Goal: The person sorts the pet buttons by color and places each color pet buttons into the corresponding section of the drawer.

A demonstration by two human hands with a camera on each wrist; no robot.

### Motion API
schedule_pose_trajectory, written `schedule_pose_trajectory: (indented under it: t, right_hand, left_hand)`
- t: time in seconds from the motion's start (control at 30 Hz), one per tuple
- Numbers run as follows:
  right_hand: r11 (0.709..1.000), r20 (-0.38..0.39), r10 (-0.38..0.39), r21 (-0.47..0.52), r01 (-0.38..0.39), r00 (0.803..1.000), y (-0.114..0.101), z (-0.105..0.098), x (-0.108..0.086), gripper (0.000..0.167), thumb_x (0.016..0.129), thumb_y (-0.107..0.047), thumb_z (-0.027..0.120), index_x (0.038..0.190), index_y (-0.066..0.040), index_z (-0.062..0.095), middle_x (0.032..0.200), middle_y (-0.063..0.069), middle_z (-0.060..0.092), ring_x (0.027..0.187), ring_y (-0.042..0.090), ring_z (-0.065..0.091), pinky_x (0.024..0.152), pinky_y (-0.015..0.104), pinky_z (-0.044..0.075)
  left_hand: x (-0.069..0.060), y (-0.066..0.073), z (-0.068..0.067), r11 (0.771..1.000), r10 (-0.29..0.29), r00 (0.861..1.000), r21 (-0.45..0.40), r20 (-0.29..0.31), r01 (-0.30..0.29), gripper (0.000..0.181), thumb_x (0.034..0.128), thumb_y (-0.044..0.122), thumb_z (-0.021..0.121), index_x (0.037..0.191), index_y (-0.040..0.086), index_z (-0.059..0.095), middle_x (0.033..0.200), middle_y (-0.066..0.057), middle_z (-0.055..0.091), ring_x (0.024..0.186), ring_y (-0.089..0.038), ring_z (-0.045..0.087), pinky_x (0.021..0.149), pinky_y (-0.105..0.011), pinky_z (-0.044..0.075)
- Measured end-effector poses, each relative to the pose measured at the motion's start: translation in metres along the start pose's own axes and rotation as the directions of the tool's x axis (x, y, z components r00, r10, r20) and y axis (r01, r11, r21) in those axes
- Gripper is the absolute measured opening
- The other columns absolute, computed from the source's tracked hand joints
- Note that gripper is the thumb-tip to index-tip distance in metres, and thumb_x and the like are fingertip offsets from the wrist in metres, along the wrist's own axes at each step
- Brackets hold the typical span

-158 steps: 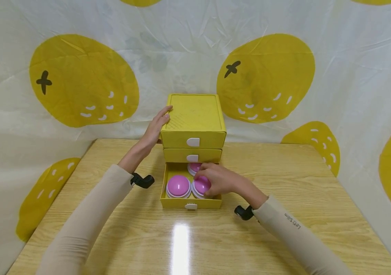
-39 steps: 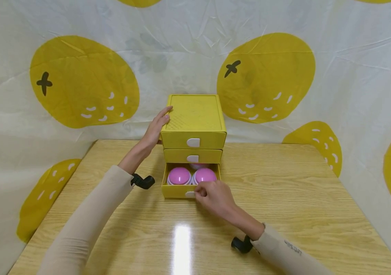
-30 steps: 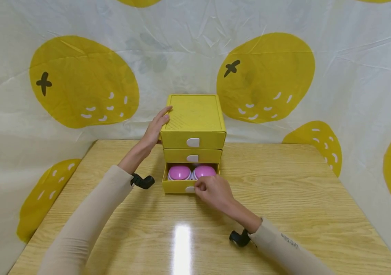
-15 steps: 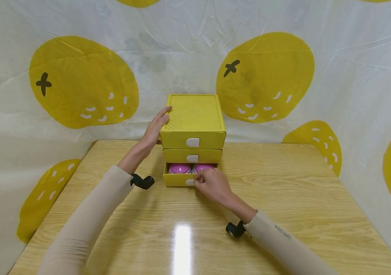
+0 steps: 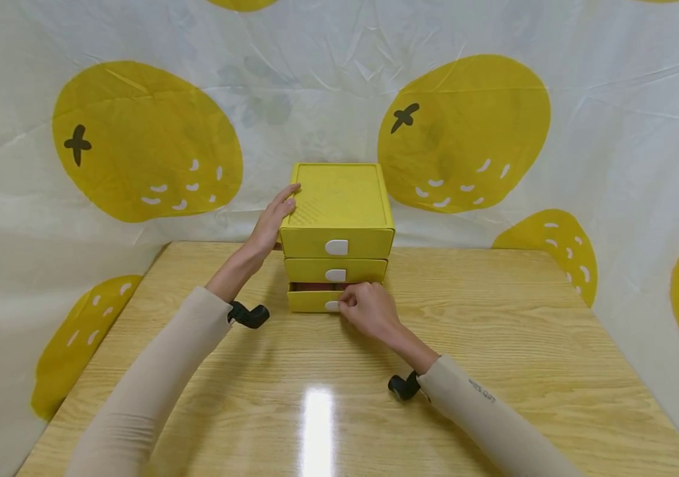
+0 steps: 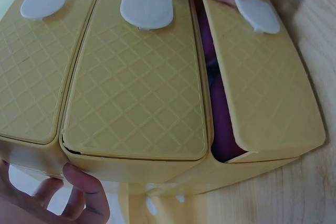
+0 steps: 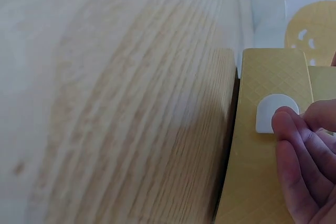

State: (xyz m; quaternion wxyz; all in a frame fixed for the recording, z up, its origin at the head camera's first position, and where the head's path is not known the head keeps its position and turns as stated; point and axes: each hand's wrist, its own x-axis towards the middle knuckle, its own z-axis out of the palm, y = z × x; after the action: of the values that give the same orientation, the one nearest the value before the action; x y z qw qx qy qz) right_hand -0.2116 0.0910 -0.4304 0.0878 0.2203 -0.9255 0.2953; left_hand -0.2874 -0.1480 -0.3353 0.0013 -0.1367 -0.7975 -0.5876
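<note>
A yellow three-drawer box [image 5: 342, 195] stands at the back middle of the wooden table. Its bottom drawer [image 5: 309, 303] is pulled out slightly, while the two upper drawers sit flush. My right hand [image 5: 371, 310] pinches the white handle tab [image 7: 266, 114] of that drawer between thumb and fingers. Against the box's upper left side rests my left hand [image 5: 267, 225], its fingertips on the top edge. Through the narrow gap in the left wrist view, dark pink lids [image 6: 223, 114] show inside the drawer; the rest of them is hidden.
The wooden table [image 5: 494, 318] spreads around the box. Behind it hangs a white curtain [image 5: 309, 86] printed with yellow fruit. Wrist cameras [image 5: 250, 315] sit on both sleeves.
Earlier, my right hand was on a pink-topped round thing in the open bottom drawer. It then took the tab and has pushed the drawer nearly shut; my left hand stayed put.
</note>
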Motion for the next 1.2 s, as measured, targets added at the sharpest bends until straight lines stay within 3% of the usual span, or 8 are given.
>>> schedule_pose_trajectory:
  t: [0.1,0.23,0.4,0.53,0.63,0.87,1.03,1.2]
  right_hand:
    - [1.000,0.000,0.001,0.006,-0.001,1.000,0.000,-0.001,0.003,0.009,0.088,-0.012,0.075,0.089,-0.010,0.083,0.066,-0.003,0.072,0.053,0.005,0.054,0.046,0.021,0.037]
    - [1.000,-0.008,0.011,0.022,-0.011,1.000,0.001,-0.001,0.006,0.009,0.089,-0.013,0.075,0.088,-0.011,0.084,0.064,-0.004,0.071,0.053,0.005,0.054,0.046,0.021,0.037]
    - [0.999,-0.015,0.026,0.038,-0.025,1.000,0.002,0.000,0.010,0.009,0.089,-0.014,0.076,0.089,-0.011,0.084,0.064,-0.004,0.071,0.052,0.004,0.055,0.045,0.021,0.038]
    - [0.998,-0.018,0.042,0.051,-0.041,0.999,0.005,0.001,0.013,0.010,0.089,-0.016,0.076,0.090,-0.012,0.085,0.065,-0.004,0.073,0.053,0.004,0.057,0.046,0.022,0.040]
    - [0.998,-0.025,0.052,0.045,-0.051,0.998,0.007,0.002,0.014,0.010,0.089,-0.017,0.076,0.090,-0.015,0.085,0.069,-0.004,0.075,0.055,0.004,0.058,0.048,0.022,0.042]
    - [0.997,-0.019,0.070,0.039,-0.069,0.997,0.013,0.003,0.015,0.008,0.090,-0.023,0.078,0.089,-0.020,0.086,0.068,-0.008,0.074,0.058,0.004,0.059,0.053,0.024,0.044]
    - [0.994,0.003,0.093,0.052,-0.093,0.996,0.012,0.000,0.015,0.009,0.091,-0.025,0.079,0.091,-0.020,0.086,0.067,-0.008,0.073,0.057,0.005,0.058,0.052,0.025,0.043]
    - [0.994,0.017,0.103,0.044,-0.104,0.995,0.012,-0.001,0.014,0.009,0.092,-0.026,0.078,0.092,-0.021,0.086,0.075,-0.007,0.077,0.059,0.005,0.057,0.050,0.025,0.041]
  left_hand:
    - [0.000,0.001,0.000,1.000,-0.002,1.000,0.003,-0.005,0.002,0.057,0.1111,0.048,0.033,0.165,0.032,0.025,0.173,0.005,0.022,0.157,-0.029,0.024,0.114,-0.063,0.036]
    - [-0.001,0.002,0.000,0.999,-0.036,0.999,-0.002,-0.010,0.036,0.057,0.1097,0.053,0.034,0.164,0.038,0.025,0.173,0.008,0.021,0.154,-0.030,0.030,0.091,-0.065,0.051]
    - [-0.001,0.003,-0.001,0.999,-0.036,0.999,-0.003,-0.007,0.036,0.058,0.1099,0.052,0.034,0.165,0.036,0.025,0.173,0.007,0.019,0.154,-0.030,0.029,0.098,-0.060,0.048]
    - [-0.001,0.003,-0.001,0.999,-0.042,0.999,-0.010,-0.012,0.042,0.058,0.1096,0.053,0.035,0.164,0.037,0.025,0.173,0.006,0.021,0.144,-0.031,0.043,0.085,-0.049,0.054]
    - [-0.001,0.003,-0.001,0.999,-0.051,0.999,-0.012,-0.010,0.051,0.058,0.1092,0.054,0.035,0.164,0.038,0.025,0.173,0.007,0.021,0.142,-0.032,0.045,0.075,-0.045,0.055]
    - [0.000,0.003,0.000,0.999,-0.049,0.999,-0.014,-0.008,0.049,0.058,0.1093,0.053,0.036,0.164,0.038,0.025,0.173,0.008,0.021,0.145,-0.031,0.041,0.082,-0.052,0.054]
    - [0.001,0.002,-0.001,1.000,-0.030,1.000,-0.005,-0.008,0.029,0.057,0.1100,0.052,0.034,0.164,0.036,0.025,0.173,0.009,0.020,0.154,-0.029,0.028,0.099,-0.065,0.047]
    - [0.000,0.003,-0.002,0.999,-0.054,0.999,0.000,-0.004,0.054,0.058,0.1091,0.055,0.034,0.164,0.039,0.025,0.173,0.008,0.020,0.152,-0.031,0.031,0.086,-0.062,0.051]
